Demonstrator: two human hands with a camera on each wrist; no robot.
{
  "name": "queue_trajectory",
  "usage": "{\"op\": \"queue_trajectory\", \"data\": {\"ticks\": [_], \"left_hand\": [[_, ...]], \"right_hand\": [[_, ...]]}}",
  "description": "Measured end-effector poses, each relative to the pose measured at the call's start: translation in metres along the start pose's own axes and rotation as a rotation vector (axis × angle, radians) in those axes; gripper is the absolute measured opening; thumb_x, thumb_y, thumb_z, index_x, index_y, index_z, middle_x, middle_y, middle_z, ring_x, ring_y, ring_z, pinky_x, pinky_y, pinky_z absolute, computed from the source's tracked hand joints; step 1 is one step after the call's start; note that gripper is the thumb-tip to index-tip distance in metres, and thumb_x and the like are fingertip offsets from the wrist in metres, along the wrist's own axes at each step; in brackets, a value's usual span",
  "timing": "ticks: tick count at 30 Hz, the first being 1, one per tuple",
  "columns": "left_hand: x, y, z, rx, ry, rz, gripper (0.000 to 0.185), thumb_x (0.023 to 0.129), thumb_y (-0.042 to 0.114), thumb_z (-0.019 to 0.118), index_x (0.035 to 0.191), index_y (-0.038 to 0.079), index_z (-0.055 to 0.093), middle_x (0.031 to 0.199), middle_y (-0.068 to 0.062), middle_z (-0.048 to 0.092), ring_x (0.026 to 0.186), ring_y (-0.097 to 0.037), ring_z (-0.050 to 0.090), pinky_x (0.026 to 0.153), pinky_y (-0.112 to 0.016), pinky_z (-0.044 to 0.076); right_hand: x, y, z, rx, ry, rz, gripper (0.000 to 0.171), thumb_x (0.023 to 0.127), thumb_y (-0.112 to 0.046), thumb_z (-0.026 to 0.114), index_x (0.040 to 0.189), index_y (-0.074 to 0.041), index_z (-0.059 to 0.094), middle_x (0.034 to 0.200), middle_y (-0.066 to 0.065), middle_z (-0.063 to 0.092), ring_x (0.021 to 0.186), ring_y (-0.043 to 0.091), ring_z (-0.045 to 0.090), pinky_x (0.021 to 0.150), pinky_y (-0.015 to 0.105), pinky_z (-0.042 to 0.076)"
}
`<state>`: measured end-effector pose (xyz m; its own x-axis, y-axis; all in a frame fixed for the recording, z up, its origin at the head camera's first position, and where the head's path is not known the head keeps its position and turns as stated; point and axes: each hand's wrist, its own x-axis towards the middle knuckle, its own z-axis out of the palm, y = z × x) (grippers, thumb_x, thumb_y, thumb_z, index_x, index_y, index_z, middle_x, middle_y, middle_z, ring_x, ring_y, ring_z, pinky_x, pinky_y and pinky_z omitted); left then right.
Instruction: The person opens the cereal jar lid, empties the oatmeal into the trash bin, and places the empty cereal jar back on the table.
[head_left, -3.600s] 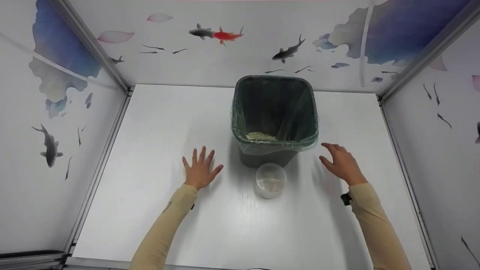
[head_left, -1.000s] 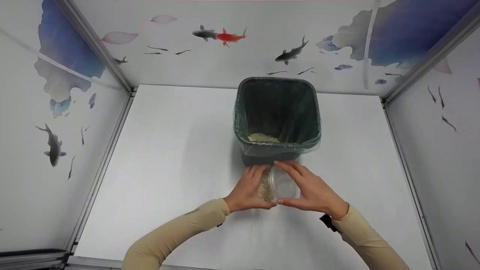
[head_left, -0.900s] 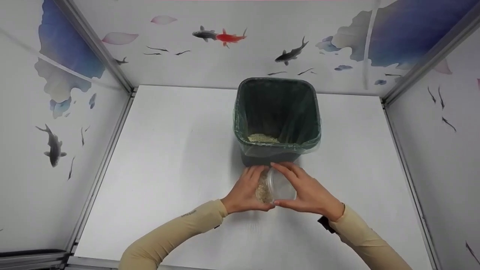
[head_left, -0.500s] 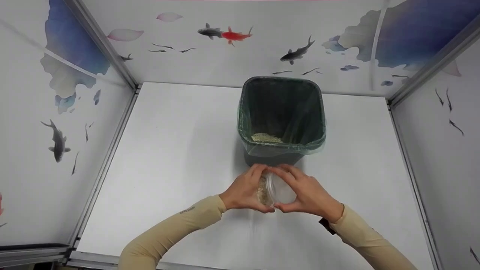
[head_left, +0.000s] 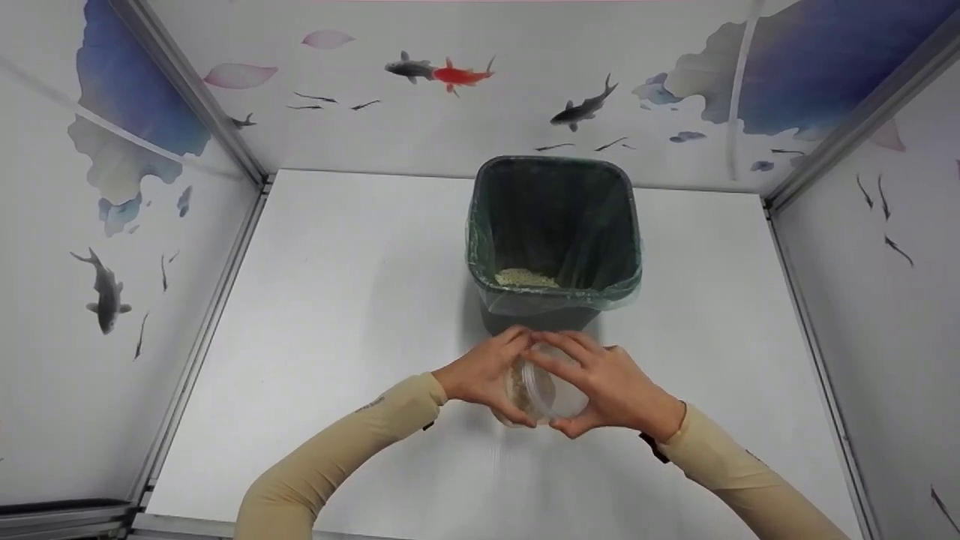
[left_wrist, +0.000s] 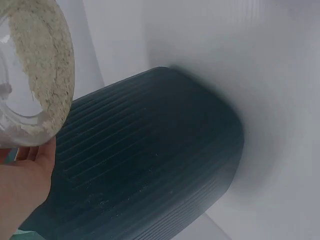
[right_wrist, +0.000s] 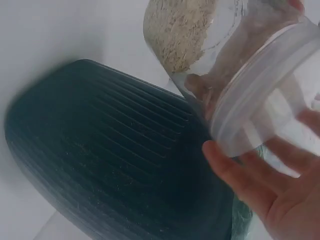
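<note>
A clear plastic jar (head_left: 519, 394) is tilted between my two hands, in front of the bin. Pale flaky granules lie along its inside, plain to see in the left wrist view. My left hand (head_left: 482, 375) grips the jar's body, thumb on the near side and fingers on the far side. Around the translucent lid (right_wrist: 272, 85), still seated on the jar's mouth, curl the fingers and thumb of my right hand (head_left: 622, 394). In the right wrist view the lid faces right and the jar's base points to the upper left.
Just beyond my hands stands a dark green bin (head_left: 517, 309), lined with a thin clear green bag (head_left: 626, 289). More pale granules (head_left: 526, 278) lie inside it. A white table (head_left: 337, 285) spreads around, bounded by printed side panels (head_left: 45, 405) and a back panel.
Earlier the jar stood upright before the bin with both hands apart from it. Now both hold it tilted. Over the last second, the right fingers have shifted round the lid towards the left hand.
</note>
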<state>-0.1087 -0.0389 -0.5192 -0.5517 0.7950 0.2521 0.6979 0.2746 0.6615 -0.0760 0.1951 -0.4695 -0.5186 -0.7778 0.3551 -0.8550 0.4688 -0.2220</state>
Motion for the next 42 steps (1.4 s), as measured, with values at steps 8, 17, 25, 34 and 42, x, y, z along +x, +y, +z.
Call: {"op": "queue_trajectory", "data": {"ticks": [8, 17, 25, 34, 42], "left_hand": [[-0.004, 0.003, -0.002, 0.200, 0.048, -0.062, 0.107, 0.062, 0.064, 0.080, 0.141, 0.005, 0.037, 0.122, -0.008, 0.043, 0.103, -0.018, 0.048, 0.089, -0.030, 0.047], [-0.007, 0.002, -0.001, 0.294, 0.013, -0.092, 0.104, 0.060, 0.069, 0.079, 0.134, 0.004, 0.045, 0.118, -0.008, 0.046, 0.095, -0.018, 0.053, 0.084, -0.032, 0.050], [-0.010, 0.001, -0.001, 0.296, 0.001, -0.126, 0.104, 0.059, 0.068, 0.080, 0.134, 0.004, 0.046, 0.117, -0.009, 0.050, 0.095, -0.019, 0.057, 0.083, -0.033, 0.051], [-0.005, 0.002, 0.004, 0.383, -0.042, -0.150, 0.105, 0.060, 0.072, 0.076, 0.134, 0.003, 0.046, 0.119, -0.009, 0.049, 0.101, -0.021, 0.056, 0.086, -0.035, 0.051], [-0.002, -0.002, 0.001, 0.365, -0.086, -0.148, 0.107, 0.061, 0.071, 0.077, 0.136, 0.003, 0.044, 0.121, -0.009, 0.048, 0.099, -0.021, 0.055, 0.085, -0.035, 0.051]], "right_hand": [[0.004, -0.003, -0.002, 0.191, -0.150, 0.246, 0.090, 0.080, -0.060, 0.068, 0.154, -0.028, 0.027, 0.153, 0.015, 0.026, 0.120, 0.035, 0.047, 0.067, 0.047, 0.054], [0.001, -0.005, 0.011, 0.199, -0.104, 0.258, 0.089, 0.079, -0.051, 0.074, 0.151, -0.020, 0.032, 0.147, 0.016, 0.026, 0.104, 0.027, 0.054, 0.072, 0.039, 0.054], [-0.005, 0.001, 0.013, 0.318, -0.179, 0.267, 0.099, 0.077, -0.057, 0.074, 0.155, -0.026, 0.021, 0.155, 0.015, 0.015, 0.136, 0.034, 0.028, 0.086, 0.048, 0.051], [-0.004, 0.002, 0.022, 0.457, -0.140, 0.484, 0.097, 0.079, -0.058, 0.071, 0.153, -0.021, 0.021, 0.147, 0.012, 0.026, 0.120, 0.028, 0.047, 0.090, 0.048, 0.047], [-0.006, 0.003, 0.027, 0.368, -0.101, 0.407, 0.091, 0.075, -0.056, 0.076, 0.146, -0.019, 0.033, 0.136, 0.006, 0.034, 0.113, 0.020, 0.049, 0.088, 0.040, 0.050]]}}
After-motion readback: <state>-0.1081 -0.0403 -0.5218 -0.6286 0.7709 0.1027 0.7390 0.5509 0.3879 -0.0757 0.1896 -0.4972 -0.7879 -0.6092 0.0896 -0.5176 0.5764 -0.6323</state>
